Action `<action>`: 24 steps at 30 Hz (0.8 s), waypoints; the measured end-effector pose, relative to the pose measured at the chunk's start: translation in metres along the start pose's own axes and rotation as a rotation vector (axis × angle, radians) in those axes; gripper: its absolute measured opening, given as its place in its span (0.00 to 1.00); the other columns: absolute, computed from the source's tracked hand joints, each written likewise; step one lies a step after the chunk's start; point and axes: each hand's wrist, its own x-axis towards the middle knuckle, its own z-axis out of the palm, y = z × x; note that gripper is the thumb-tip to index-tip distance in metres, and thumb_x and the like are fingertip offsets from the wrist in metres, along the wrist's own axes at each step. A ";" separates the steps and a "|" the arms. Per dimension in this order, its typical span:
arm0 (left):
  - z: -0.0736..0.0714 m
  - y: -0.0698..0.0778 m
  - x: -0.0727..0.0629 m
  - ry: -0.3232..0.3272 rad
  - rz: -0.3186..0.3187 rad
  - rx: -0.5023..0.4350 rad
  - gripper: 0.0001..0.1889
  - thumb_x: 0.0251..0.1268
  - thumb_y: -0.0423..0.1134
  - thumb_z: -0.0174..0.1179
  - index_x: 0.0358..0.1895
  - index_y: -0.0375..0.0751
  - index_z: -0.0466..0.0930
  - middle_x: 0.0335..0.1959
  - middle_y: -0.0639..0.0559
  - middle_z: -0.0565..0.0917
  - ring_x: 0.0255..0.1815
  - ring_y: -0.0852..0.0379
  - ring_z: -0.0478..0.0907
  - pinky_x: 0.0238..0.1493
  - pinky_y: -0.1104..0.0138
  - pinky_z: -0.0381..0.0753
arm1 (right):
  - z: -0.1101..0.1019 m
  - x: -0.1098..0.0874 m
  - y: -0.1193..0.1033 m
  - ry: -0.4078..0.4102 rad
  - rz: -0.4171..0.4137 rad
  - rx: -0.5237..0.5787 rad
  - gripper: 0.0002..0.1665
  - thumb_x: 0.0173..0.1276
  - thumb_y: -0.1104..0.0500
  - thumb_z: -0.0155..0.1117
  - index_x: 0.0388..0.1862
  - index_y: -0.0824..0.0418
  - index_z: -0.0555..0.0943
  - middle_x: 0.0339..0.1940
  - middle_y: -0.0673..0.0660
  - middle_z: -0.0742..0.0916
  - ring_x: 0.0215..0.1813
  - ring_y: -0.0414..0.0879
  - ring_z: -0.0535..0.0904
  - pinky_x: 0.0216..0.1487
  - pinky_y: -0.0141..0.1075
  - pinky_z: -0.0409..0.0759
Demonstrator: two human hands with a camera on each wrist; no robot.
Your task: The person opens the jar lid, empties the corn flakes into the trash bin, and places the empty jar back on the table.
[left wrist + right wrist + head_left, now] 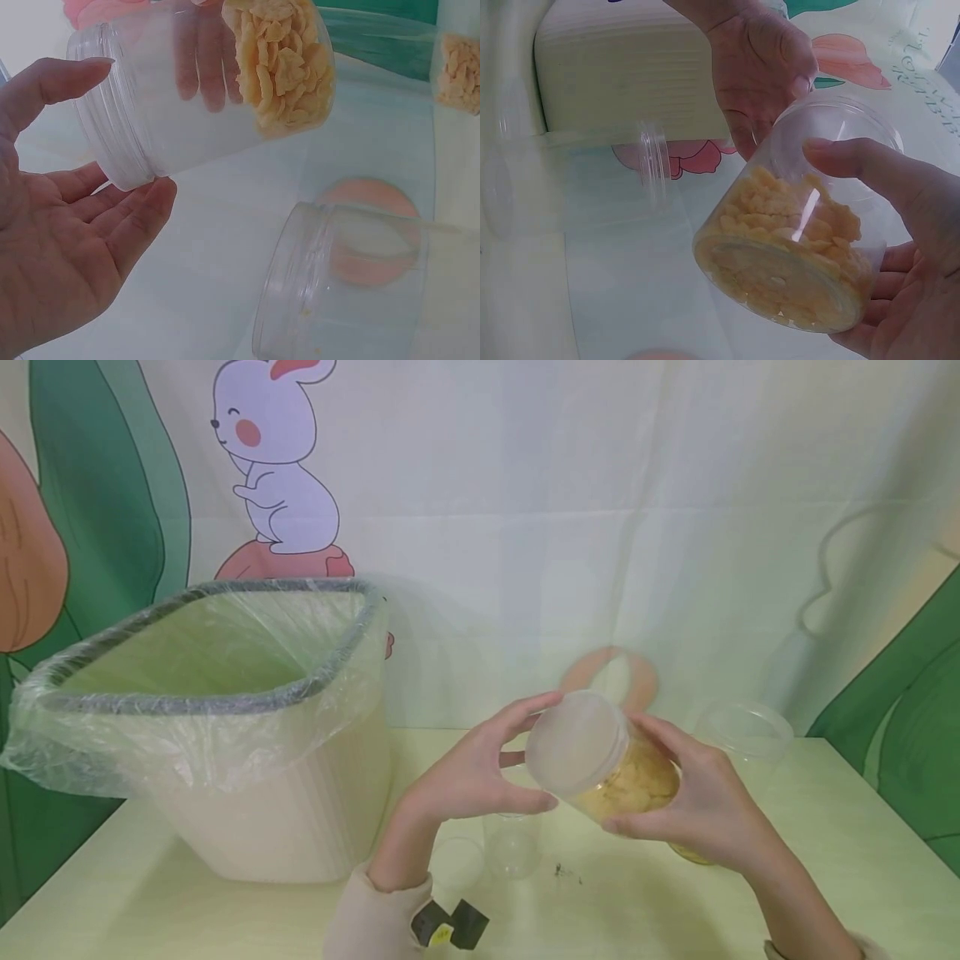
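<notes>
A clear jar [633, 781] of yellowish flakes is tilted above the table, its frosted lid [573, 743] facing left. My right hand [701, 806] grips the jar's body, thumb on the near side and fingers round the far side. At the lid's rim, my left hand [476, 772] holds on with its thumb and fingertips on opposite edges. The left wrist view shows the flakes [281, 67] gathered toward the jar's base and the left thumb [82, 79] against the lid's ridged edge. Seen from the right wrist, the jar's round bottom [780, 281] faces the camera.
A bin [277, 810] lined with a clear bag stands at the left. An empty clear jar [513, 847] and a clear round disc [457, 862] are on the table below my hands. Dark crumbs [564, 870] lie nearby. Another clear jar [746, 731], with flakes low inside, stands at right.
</notes>
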 end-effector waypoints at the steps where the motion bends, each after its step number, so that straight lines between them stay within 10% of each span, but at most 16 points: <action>1: 0.000 0.000 0.000 -0.001 -0.001 -0.002 0.44 0.43 0.24 0.64 0.69 0.43 0.54 0.67 0.50 0.60 0.66 0.51 0.59 0.57 0.60 0.70 | 0.000 0.000 0.000 0.001 -0.002 0.001 0.53 0.30 0.57 0.83 0.60 0.64 0.70 0.52 0.59 0.80 0.49 0.51 0.76 0.41 0.31 0.76; 24: 0.006 0.002 0.005 0.133 -0.095 0.011 0.42 0.39 0.30 0.72 0.64 0.46 0.64 0.62 0.56 0.67 0.59 0.54 0.67 0.53 0.63 0.74 | 0.001 0.001 0.002 0.024 0.006 -0.025 0.53 0.31 0.55 0.83 0.60 0.65 0.70 0.53 0.60 0.80 0.50 0.52 0.76 0.41 0.28 0.75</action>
